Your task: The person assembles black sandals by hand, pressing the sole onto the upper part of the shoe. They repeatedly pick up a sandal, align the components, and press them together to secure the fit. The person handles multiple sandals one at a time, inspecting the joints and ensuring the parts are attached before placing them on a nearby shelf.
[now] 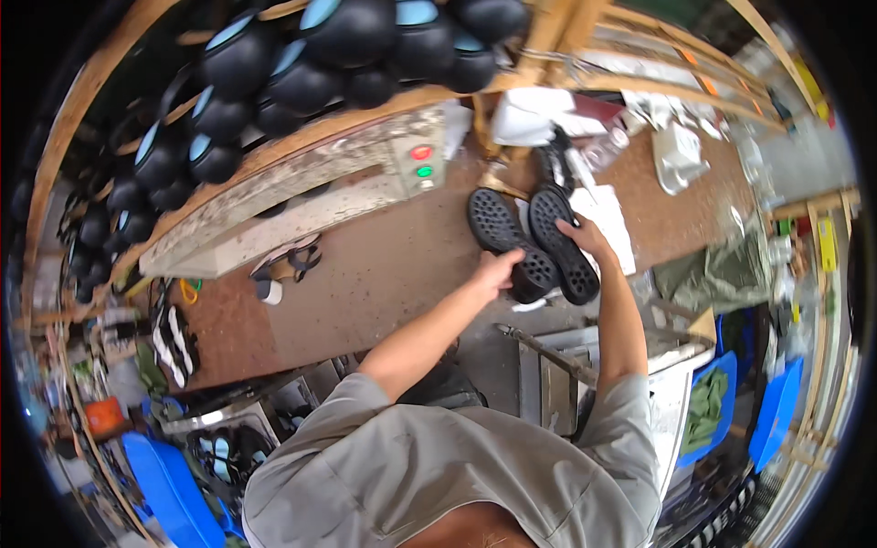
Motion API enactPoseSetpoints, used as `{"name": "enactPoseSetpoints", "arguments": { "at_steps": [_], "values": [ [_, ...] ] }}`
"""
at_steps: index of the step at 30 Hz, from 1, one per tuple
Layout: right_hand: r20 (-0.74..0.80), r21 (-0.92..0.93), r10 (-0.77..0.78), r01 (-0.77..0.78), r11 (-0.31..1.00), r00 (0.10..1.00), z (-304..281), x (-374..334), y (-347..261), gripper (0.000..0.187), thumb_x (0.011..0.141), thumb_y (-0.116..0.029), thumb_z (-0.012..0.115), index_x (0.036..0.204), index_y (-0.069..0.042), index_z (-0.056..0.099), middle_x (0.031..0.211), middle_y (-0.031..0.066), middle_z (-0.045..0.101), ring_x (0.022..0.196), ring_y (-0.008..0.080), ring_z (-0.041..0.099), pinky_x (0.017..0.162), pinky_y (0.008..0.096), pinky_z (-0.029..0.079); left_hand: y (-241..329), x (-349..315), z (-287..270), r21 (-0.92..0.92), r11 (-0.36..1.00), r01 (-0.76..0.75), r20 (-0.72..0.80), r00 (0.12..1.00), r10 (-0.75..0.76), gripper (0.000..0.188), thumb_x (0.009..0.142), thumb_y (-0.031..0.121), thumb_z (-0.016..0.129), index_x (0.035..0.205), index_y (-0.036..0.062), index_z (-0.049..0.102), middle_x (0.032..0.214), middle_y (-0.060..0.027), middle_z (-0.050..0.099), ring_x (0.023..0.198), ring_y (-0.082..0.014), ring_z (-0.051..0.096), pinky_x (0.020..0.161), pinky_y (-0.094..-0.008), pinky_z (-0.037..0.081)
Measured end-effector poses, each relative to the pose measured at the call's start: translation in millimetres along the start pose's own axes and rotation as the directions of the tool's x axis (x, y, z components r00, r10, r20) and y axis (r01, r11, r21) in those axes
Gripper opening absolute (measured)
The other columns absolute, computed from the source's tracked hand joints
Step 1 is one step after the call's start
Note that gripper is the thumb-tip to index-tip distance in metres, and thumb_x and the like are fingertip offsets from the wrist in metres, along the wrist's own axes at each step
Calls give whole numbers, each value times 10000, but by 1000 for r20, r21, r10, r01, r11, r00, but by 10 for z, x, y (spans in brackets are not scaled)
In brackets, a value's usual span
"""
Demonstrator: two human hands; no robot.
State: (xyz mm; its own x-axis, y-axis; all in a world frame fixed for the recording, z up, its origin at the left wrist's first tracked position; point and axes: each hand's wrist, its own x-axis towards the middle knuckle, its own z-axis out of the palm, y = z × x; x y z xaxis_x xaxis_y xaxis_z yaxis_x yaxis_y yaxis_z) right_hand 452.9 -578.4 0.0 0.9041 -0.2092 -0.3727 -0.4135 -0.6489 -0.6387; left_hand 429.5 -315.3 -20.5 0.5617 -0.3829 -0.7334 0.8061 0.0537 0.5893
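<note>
Two black shoe soles with rows of round hollows are held side by side over the workbench (384,301). My left hand (498,274) grips the left sole (493,219) near its lower end, thumb on the hollowed face. Around the middle of the right sole (555,228) my right hand (585,236) is closed, its thumb lying on top. Both soles tilt with their upper ends away from me. What is on their undersides is hidden. Just beyond them lies another black shoe part (555,164), and white paper (607,224) is beside the right sole.
A long speckled machine housing (292,205) with red and green buttons stands along the bench's back. Above it, black rounded shoe pieces (352,36) fill a wooden rack. Sandals (288,265) lie at left, a clear bottle (607,146) at back right. Blue bins (174,484) flank me.
</note>
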Motion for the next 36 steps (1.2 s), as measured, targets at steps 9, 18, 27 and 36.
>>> {"name": "enactPoseSetpoints", "arguments": {
  "at_steps": [9,18,27,36],
  "values": [
    [-439,-422,-593,428,799,674,1050,-1440,-1198,361,901,-193,604,1120,92,571,1075,239,604,973,368,585,886,404,456,-635,-837,-1217,279,906,-318,236,937,256,329,825,358,658,827,29,659,657,-10,560,610,-110,510,527,-294,408],
    [631,154,-490,522,839,601,3212,-2199,-2411,316,878,-155,637,1132,29,593,915,131,655,812,167,620,740,294,505,-219,-3491,-4838,329,912,-244,-668,623,407,340,811,330,670,1002,49,672,927,-97,688,844,-183,628,748,-353,503],
    [898,184,-329,429,884,292,4955,-1999,-3852,353,882,-198,644,1168,-1,583,923,84,653,809,160,634,722,294,518,-227,-4632,-8206,-72,979,193,-979,176,-107,1095,611,621,756,1412,24,307,1433,-182,362,1319,-344,363,1053,-438,331],
    [895,248,-162,-162,955,416,7152,-2108,-5686,614,863,-351,664,1340,-61,408,1103,60,560,886,156,593,726,301,506,-333,-4067,-8130,-137,968,-209,-685,726,60,528,636,388,825,953,-11,688,805,-103,671,614,-200,613,524,-345,477]
  ]
}}
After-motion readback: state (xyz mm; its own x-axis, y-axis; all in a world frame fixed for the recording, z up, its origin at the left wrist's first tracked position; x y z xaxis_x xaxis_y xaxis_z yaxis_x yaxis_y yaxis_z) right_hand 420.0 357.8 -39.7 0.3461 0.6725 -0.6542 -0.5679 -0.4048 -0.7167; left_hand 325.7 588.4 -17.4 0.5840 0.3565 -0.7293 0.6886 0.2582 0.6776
